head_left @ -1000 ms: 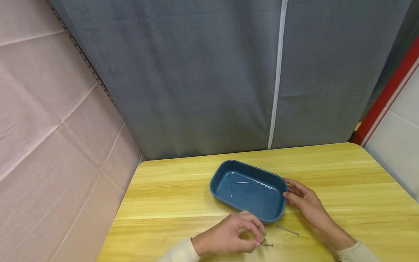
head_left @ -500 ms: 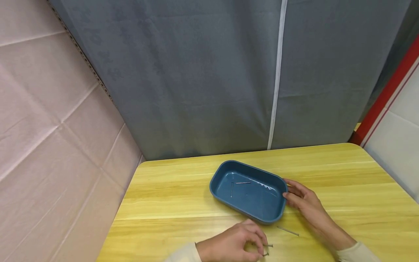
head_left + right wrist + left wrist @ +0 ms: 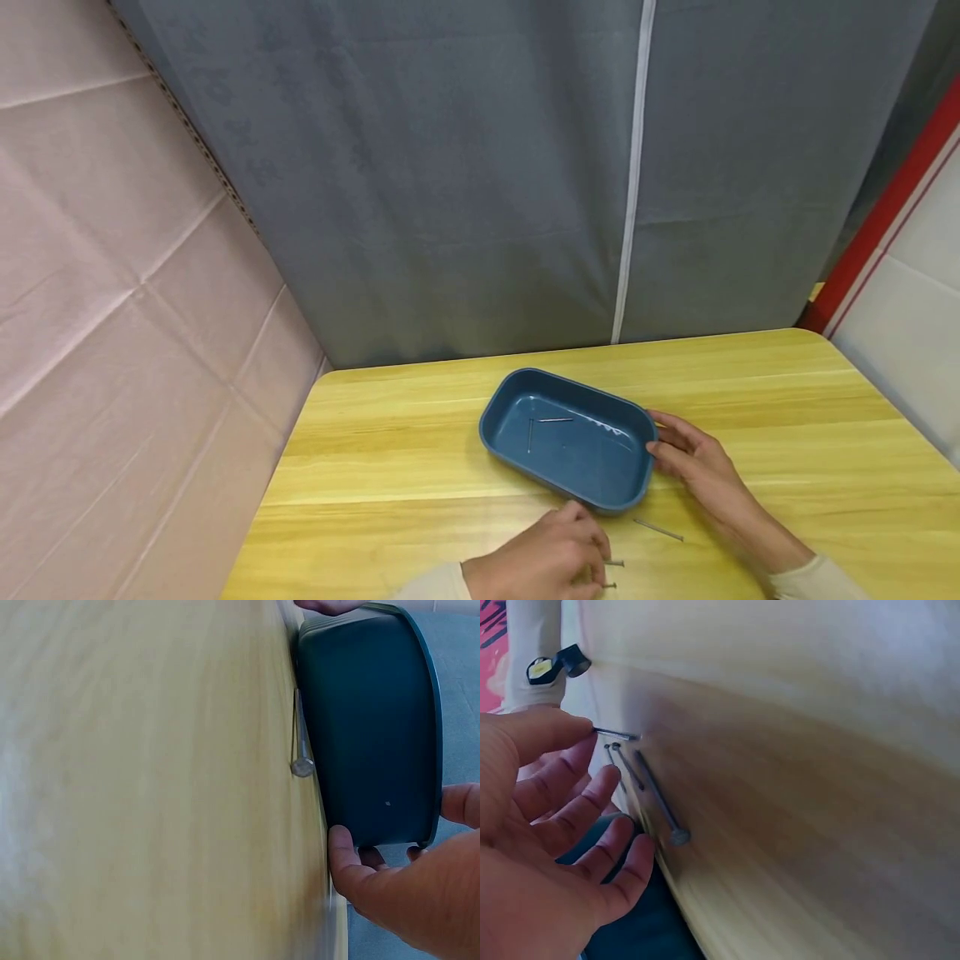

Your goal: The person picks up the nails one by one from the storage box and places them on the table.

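Note:
My left hand [image 3: 543, 557] is low over the table, in front of the blue plastic tray [image 3: 573, 467]. In the left wrist view its thumb and forefinger pinch one end of a thin nail [image 3: 616, 734]; the other fingers are spread. Close by on the wood lie a larger nail [image 3: 660, 796] and smaller nails [image 3: 628, 766]. My right hand [image 3: 705, 471] holds the tray's right end, the thumb at the rim and fingers against the outer wall. Two nails [image 3: 555, 419] lie inside the tray. Another nail [image 3: 658, 530] rests on the table between the hands.
The wooden table [image 3: 375, 458] extends to both sides. A grey curtain [image 3: 465, 183] hangs behind its far edge. Pale cloth panels [image 3: 135, 333] stand on the left, and a red and white panel [image 3: 900, 242] on the right.
My left hand has shifted slightly down and right among the nails near the tray's front. The right hand and the tray stay in place.

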`<state>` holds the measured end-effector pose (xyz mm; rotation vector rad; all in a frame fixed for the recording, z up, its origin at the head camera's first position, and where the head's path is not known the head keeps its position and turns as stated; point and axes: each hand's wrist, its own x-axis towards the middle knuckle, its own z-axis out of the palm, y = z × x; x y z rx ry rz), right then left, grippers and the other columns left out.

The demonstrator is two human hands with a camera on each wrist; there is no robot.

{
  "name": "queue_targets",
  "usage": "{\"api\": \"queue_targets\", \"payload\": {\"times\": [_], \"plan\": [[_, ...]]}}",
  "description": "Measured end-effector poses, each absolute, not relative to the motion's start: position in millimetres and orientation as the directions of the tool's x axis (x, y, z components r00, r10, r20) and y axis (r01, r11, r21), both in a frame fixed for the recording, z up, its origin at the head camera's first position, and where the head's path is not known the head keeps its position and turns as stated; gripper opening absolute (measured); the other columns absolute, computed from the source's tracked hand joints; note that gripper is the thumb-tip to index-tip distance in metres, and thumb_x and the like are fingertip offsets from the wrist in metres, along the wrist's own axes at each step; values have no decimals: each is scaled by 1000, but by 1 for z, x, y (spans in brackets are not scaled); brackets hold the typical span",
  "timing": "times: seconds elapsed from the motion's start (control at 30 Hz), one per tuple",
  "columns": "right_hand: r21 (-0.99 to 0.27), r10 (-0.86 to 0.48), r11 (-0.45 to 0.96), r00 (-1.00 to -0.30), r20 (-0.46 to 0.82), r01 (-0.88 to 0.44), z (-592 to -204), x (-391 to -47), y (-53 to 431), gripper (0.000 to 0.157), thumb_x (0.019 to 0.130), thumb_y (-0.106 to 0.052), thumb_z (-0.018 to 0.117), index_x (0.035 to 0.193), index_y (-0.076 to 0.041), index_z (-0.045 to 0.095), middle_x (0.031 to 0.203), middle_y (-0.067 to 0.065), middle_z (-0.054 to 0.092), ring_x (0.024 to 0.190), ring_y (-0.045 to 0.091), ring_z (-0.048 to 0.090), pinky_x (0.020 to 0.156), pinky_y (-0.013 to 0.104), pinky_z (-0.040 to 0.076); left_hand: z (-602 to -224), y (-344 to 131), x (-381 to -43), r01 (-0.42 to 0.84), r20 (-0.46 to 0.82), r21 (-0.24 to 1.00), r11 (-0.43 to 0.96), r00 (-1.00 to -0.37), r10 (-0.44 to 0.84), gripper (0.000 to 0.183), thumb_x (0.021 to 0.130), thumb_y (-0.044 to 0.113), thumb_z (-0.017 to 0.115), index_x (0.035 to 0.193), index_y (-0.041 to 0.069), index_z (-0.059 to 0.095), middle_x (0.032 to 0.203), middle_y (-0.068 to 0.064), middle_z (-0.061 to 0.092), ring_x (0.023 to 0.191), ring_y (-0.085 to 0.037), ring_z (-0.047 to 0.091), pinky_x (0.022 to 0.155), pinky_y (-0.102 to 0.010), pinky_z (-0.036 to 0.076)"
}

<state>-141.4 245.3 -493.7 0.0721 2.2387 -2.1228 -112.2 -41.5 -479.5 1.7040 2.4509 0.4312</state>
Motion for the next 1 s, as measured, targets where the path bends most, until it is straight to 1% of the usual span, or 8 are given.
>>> {"api": "queue_targets", "payload": {"times": [0.1,0.27,0.47,0.57,0.7,0.8,0.87,1.0], "plan": [[-996,-5,48,-997,-76,76,-495,-142,245,62,110,-6,65,164,9,40,147,27,61,110,6,70,87,26,63,-483,-40,-111,921,54,202,334,-351,935,19,110,32,68,102,31,86,126,17,68,117,0,47,92,-7,32],[-996,-4,44,-997,-81,81,-494,-142,244,62,110,-7,65,164,9,40,148,28,60,110,6,70,87,26,63,-488,-39,-110,934,80,87,348,-354,932,17,107,29,70,97,34,83,125,18,66,115,-2,47,87,-8,32],[-995,-3,43,-996,-85,85,-494,-142,244,62,109,-7,66,164,8,40,147,26,61,111,6,70,87,26,63,-490,-39,-109,935,86,14,354,-354,931,18,108,29,70,94,34,80,124,16,64,115,-4,48,89,-11,35],[-995,-1,42,-996,-87,87,-494,-142,244,62,110,-7,65,164,8,40,146,25,61,111,7,69,88,26,63,-489,-39,-108,933,85,8,359,-358,930,18,109,34,68,97,34,81,123,16,64,114,-4,48,88,-11,35],[-995,-1,45,-996,-87,87,-495,-142,244,62,109,-7,66,164,8,40,144,22,63,110,7,70,87,26,63,-489,-40,-107,934,109,10,357,-356,928,16,109,38,69,101,34,83,121,16,64,114,-3,48,90,-10,35],[-995,0,46,-996,-86,86,-494,-142,244,62,109,-7,67,163,8,41,143,21,64,111,7,70,88,26,63,-487,-41,-107,941,138,47,336,-339,931,13,107,34,71,104,34,84,121,17,64,116,-2,49,96,-10,35],[-996,-3,49,-997,-81,81,-494,-142,245,63,109,-8,67,164,9,41,143,21,64,111,7,70,88,26,63,-485,-42,-106,945,151,99,311,-324,934,13,107,33,71,106,32,84,123,16,65,119,-1,49,102,-8,34],[-996,-5,54,-997,-74,74,-493,-141,245,62,110,-10,66,163,9,41,144,23,63,111,6,70,88,26,63,-478,-43,-107,922,146,281,268,-317,937,15,110,33,70,112,24,83,128,12,68,125,-1,51,111,-6,31]]}}
